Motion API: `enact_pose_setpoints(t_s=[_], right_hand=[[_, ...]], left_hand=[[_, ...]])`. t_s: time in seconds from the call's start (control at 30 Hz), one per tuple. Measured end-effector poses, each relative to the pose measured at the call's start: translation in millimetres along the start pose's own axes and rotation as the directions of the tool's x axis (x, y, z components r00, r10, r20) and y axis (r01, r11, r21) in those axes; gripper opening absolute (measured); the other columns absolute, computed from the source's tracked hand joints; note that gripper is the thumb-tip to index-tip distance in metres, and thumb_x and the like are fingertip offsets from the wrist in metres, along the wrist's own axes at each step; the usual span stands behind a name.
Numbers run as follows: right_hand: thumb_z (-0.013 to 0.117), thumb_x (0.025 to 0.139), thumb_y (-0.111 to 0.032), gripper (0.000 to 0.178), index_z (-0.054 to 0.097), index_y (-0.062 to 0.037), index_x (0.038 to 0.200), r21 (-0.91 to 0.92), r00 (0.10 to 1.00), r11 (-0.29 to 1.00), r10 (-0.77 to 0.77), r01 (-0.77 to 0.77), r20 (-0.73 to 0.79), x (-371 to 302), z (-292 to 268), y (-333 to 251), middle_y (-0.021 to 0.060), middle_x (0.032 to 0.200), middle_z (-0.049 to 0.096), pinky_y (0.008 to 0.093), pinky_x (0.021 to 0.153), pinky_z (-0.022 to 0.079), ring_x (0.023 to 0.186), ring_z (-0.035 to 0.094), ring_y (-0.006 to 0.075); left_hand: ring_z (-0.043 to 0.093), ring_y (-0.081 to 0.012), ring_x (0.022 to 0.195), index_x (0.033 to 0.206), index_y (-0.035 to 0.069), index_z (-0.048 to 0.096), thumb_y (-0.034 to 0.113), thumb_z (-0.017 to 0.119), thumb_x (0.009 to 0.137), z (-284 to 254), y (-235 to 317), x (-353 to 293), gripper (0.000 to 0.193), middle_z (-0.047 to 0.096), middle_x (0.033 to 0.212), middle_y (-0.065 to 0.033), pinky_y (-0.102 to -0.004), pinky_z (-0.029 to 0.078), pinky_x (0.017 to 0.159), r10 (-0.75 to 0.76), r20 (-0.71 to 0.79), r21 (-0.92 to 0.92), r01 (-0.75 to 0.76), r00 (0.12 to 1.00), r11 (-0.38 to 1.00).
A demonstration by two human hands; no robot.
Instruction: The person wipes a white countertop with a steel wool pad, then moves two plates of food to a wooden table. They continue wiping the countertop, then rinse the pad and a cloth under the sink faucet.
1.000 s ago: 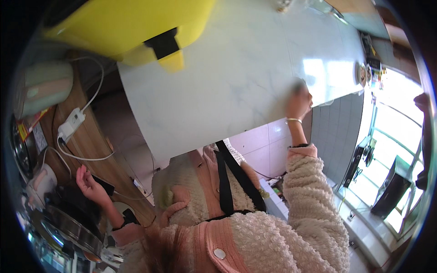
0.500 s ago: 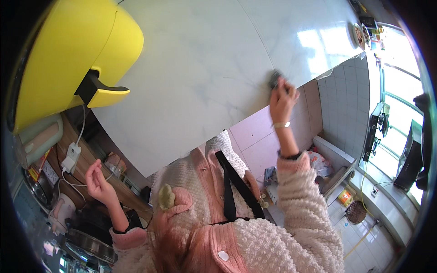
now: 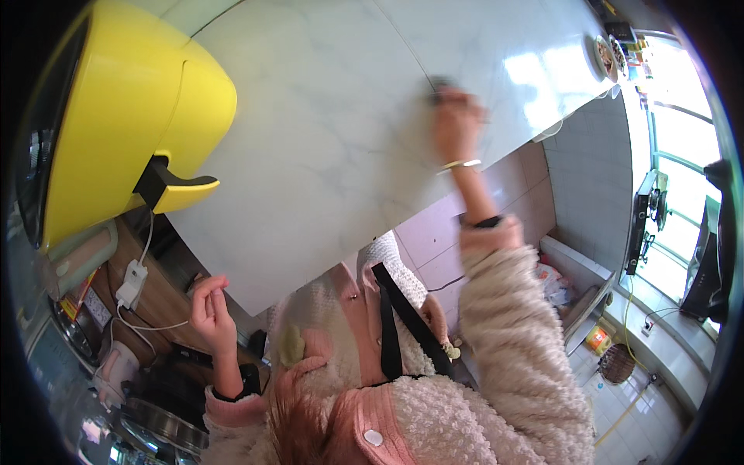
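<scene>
Two hands: your right hand [image 3: 459, 128] is out over the table, and your left hand [image 3: 213, 314] is raised at the lower left, near the table's front corner.
Right grip: your fingers are bent down around a small dark pad [image 3: 440, 82], pinching it from above; motion blur hides the exact finger placement.
Dark pad: it lies against the pale marbled tabletop [image 3: 318, 147], beside the thin seam [image 3: 407, 46], its far edge showing past your fingertips.
Left fingers: loosely curled, palm turned partly inward; you cannot tell from this view whether the tips meet the thumb.
Wrists: a light bracelet [image 3: 462, 165] circles your right one, a dark band [image 3: 249, 380] your left.
Yellow appliance: this rounded body [image 3: 155, 108] stands on the left of the tabletop, its black-and-yellow handle [image 3: 182, 192] pointing toward the middle.
Cord side: a white power strip [image 3: 132, 284] rests on the wooden surface [image 3: 160, 318] below the appliance, well apart from your right hand.
Far right end: a plate of food [image 3: 605, 59] sits near the table's edge, beyond the bright window glare.
</scene>
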State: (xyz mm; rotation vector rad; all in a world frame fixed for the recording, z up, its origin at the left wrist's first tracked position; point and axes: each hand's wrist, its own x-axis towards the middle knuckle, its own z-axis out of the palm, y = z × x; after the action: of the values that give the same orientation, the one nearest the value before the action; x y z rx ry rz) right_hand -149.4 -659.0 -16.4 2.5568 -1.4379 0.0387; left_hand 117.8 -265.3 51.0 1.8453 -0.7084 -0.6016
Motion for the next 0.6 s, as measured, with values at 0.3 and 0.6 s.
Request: enact_pose_setpoints(t_s=[0.3,0.6], right_hand=[[0.049,0.082,-0.010,0.017,0.058,-0.0062,0.097,0.442,0.912,0.828,-0.187,0.346,-0.365,59.4,-1.3,-167.4,0.0123,0.101,0.055,0.0444,0.089,0.038,0.096,0.051,0.0294],[0.049,0.082,-0.010,0.027,0.055,-0.0050,0.107,0.276,0.995,0.960,0.070,-0.049,-0.068,126.0,14.9,-4.1,0.0174,0.102,0.054,0.0460,0.081,0.043,0.093,0.052,0.0332]], left_hand=[[0.060,-0.0168,0.083,0.095,-0.005,0.058,-0.005,0.047,0.091,1.5,1.3,-7.3,0.011,0.061,0.097,-0.0117,-0.0276,0.049,0.079,-0.123,-0.038,-0.056,0.121,0.992,0.991],[0.060,-0.0180,0.083,0.095,-0.005,0.057,-0.004,0.047,0.091,20.1,5.6,11.0,0.011,0.061,0.098,-0.0117,-0.0283,0.049,0.079,-0.110,-0.018,0.009,0.110,0.994,0.994]])
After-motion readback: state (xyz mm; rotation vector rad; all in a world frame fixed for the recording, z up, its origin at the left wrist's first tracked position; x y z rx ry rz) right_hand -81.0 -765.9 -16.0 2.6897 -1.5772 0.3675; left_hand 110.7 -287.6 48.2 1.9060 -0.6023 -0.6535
